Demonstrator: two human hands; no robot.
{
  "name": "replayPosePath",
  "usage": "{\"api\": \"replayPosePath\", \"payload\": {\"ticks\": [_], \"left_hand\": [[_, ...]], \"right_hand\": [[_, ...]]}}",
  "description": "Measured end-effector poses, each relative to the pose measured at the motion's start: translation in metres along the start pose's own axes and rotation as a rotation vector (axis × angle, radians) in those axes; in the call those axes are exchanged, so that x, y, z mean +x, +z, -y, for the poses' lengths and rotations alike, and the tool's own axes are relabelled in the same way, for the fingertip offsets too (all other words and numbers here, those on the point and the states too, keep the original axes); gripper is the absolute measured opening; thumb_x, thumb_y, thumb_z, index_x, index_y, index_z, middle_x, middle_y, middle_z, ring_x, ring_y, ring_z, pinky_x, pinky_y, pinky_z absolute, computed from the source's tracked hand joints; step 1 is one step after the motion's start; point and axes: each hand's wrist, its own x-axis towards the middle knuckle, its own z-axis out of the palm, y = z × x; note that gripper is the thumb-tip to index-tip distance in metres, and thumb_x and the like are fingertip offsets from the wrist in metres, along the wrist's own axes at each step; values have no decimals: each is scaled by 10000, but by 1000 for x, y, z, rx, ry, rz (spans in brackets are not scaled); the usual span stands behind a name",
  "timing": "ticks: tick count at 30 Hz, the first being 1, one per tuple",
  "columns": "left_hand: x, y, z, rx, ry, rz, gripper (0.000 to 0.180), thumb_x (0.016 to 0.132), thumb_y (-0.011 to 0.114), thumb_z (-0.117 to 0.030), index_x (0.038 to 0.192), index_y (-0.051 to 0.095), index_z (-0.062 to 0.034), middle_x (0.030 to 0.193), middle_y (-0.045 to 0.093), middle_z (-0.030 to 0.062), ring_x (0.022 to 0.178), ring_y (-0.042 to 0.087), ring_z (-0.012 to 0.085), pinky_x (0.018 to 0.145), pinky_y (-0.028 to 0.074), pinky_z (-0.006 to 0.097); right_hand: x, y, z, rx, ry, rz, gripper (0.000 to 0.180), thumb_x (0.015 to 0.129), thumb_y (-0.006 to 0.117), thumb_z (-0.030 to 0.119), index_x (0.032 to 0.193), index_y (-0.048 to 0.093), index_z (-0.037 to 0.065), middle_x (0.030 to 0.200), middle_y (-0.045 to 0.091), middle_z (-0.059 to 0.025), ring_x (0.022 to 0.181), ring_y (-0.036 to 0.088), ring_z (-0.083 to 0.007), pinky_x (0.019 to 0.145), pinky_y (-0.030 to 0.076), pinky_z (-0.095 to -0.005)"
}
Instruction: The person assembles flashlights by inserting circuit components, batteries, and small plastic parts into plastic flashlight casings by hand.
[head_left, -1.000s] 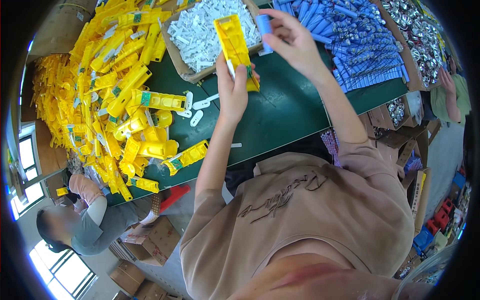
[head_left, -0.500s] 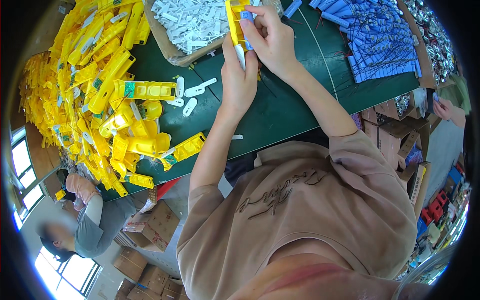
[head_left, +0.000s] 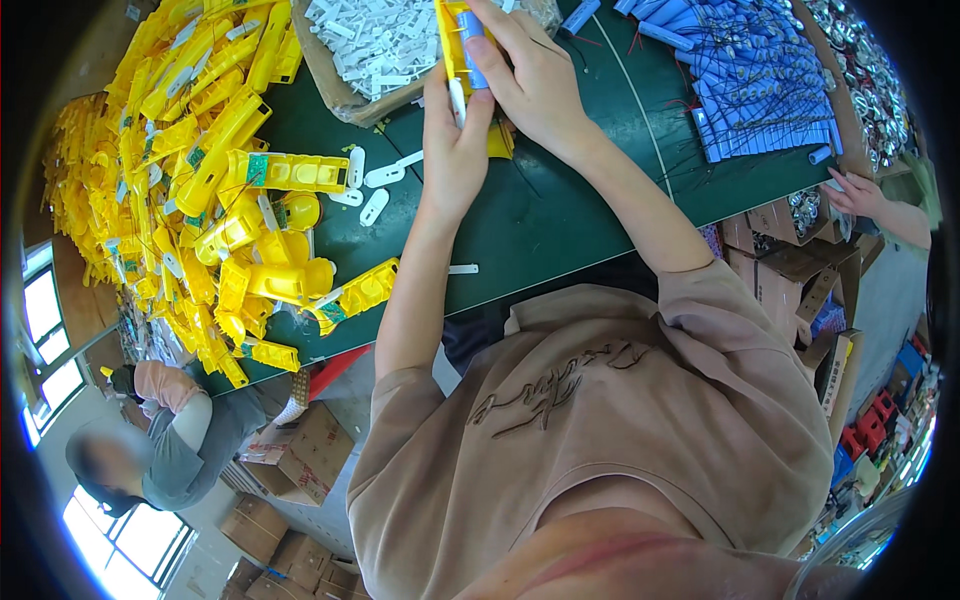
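Near the far edge of the table, my left hand (head_left: 455,160) is closed round a long yellow plastic housing (head_left: 449,45). A white plastic strip (head_left: 458,102) shows at the near end of the housing, by my left fingers. My right hand (head_left: 540,90) grips a blue cylindrical battery (head_left: 471,48) that lies in or against the housing, thumb pressed on it. How far the battery sits inside I cannot tell. Beneath my right wrist lies another yellow part (head_left: 500,142), mostly hidden by my hands.
A heap of yellow housings (head_left: 215,190) covers the left of the green table (head_left: 560,225). Loose white strips (head_left: 374,207) lie beside it. Behind my hands stands a box of white parts (head_left: 345,105). Wired blue batteries (head_left: 750,100) are piled at right, near a co-worker's hand (head_left: 865,195).
Both my hands have shifted slightly left with the housing and battery. More of the yellow part under my wrist shows. At right, a co-worker's hand has moved up to the table edge.
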Motion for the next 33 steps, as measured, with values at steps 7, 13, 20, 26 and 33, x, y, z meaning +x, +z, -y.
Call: {"api": "replayPosePath", "payload": {"ticks": [7, 13, 20, 26, 33], "left_hand": [[-5, 0, -12, -450, -311, -25, 324, 947, 425, -135, 1253, 342, -71, 971, 558, 103, 803, 587, 165, 691, 516, 295], [-8, 5, -10, -445, -281, -87, 385, 936, 438, -143, 1295, 318, -78, 1103, 490, 85, 941, 523, 160, 755, 495, 296], [-9, 9, -14, -388, -258, -3, 423, 919, 435, -130, 1304, 268, -76, 1007, 520, 109, 797, 574, 176, 696, 512, 315], [-14, 13, -9, -332, -228, 107, 422, 931, 424, -123, 1316, 260, -67, 951, 524, 106, 748, 576, 156, 659, 513, 292], [-14, 15, -7, -363, -239, 89, 377, 984, 377, -262, 1299, 291, -73, 922, 539, 102, 702, 585, 157, 626, 525, 304]], "right_hand": [[-27, -21, -5, 92, -28, -131, 144, 796, 625, 94, 934, 594, 68, 797, 577, -63, 636, 578, -186, 568, 458, -286], [-47, -4, 7, 2, -34, -37, 114, 775, 657, 102, 838, 566, 75, 708, 515, -49, 609, 535, -210, 539, 418, -322], [-44, -11, -14, 244, 89, -154, 157, 866, 591, 127, 991, 591, 31, 740, 581, -31, 565, 532, -71, 498, 415, -227], [-4, -25, 2, 417, 344, 161, 459, 916, 552, 158, 1314, 388, 2, 786, 537, -61, 633, 504, -132, 587, 427, -255], [-6, -14, -9, 492, 363, 217, 511, 918, 565, 152, 1346, 310, 37, 775, 498, -13, 666, 460, -68, 585, 407, -220]]}}
